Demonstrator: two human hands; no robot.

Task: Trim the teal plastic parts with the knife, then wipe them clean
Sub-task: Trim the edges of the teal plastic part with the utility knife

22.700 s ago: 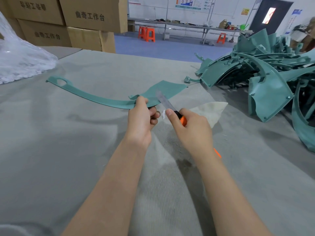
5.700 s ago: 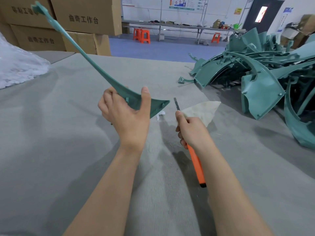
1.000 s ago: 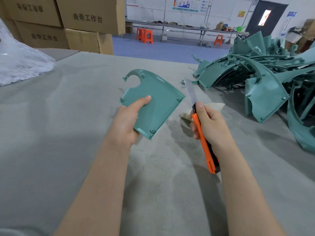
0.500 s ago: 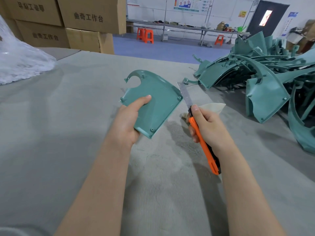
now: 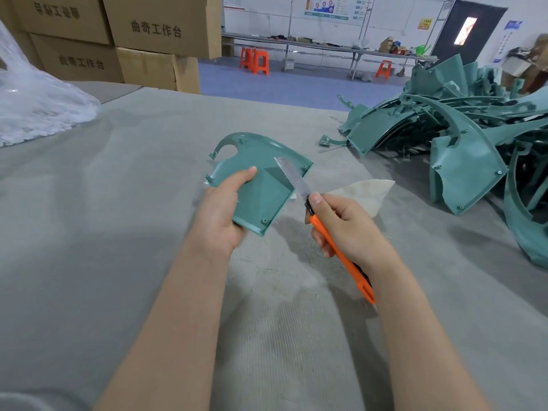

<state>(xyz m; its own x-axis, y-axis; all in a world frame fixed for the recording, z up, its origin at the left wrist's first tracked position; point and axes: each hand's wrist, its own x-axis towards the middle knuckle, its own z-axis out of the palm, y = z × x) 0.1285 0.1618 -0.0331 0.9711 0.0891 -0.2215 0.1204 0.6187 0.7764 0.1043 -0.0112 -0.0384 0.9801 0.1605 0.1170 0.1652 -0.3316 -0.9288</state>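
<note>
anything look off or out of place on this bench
Nothing looks damaged. The teal parts at the right lie in a tangled heap, one small piece loose beside it; the knife, over the held teal panel, has its blade run out long.

Bare forearms, perhaps grey garment

We read 曲奇工作台 in dark print on the upper cardboard box beyond the far left edge of the surface, and again on the lower box. The wall posters and the yellow sign are too small for us to read.
</note>
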